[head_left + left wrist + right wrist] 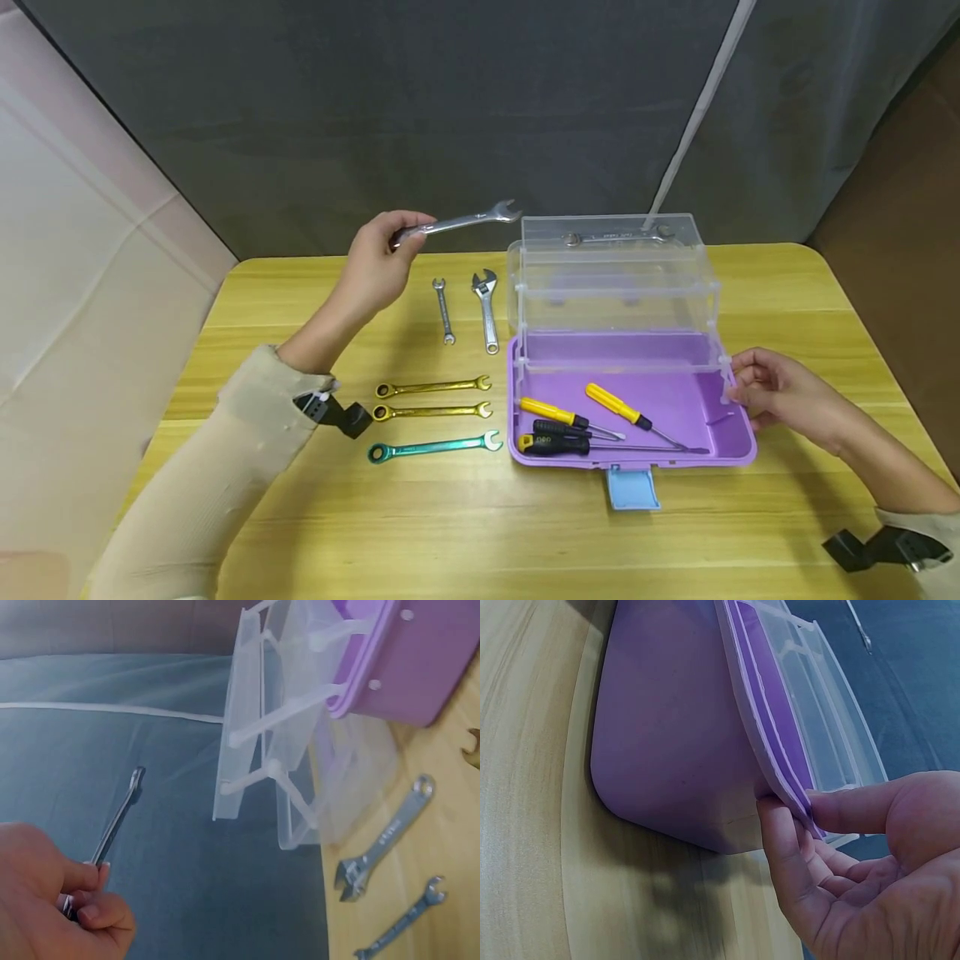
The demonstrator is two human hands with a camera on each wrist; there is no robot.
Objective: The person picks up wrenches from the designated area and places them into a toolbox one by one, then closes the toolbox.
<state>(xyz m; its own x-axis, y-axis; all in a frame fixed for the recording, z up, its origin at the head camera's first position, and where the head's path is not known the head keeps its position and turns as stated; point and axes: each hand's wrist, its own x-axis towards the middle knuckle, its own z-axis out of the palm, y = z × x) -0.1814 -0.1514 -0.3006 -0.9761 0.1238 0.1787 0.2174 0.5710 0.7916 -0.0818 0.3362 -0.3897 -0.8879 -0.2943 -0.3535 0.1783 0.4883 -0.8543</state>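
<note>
Raised above the back of the table, my left hand point(381, 258) grips a silver wrench point(468, 222) by one end, its open jaw pointing right toward the box. My right hand point(783, 396) pinches the right rim of a purple toolbox point(675, 712), thumb on the inner side and fingers beneath. A clear tiered tray point(618, 292) stands raised over the box, and a silver double-ended wrench point(618, 237) lies in its top level. Inside the box are several screwdrivers, among them a yellow-handled screwdriver point(615, 404) and a black-handled screwdriver point(555, 444).
Left of the box lie a small wrench point(444, 312), an adjustable wrench point(487, 312), two gold wrenches point(435, 387) and a green wrench point(435, 447). The blue latch point(632, 489) hangs at the box's front. A dark curtain point(375, 108) borders the table's back edge.
</note>
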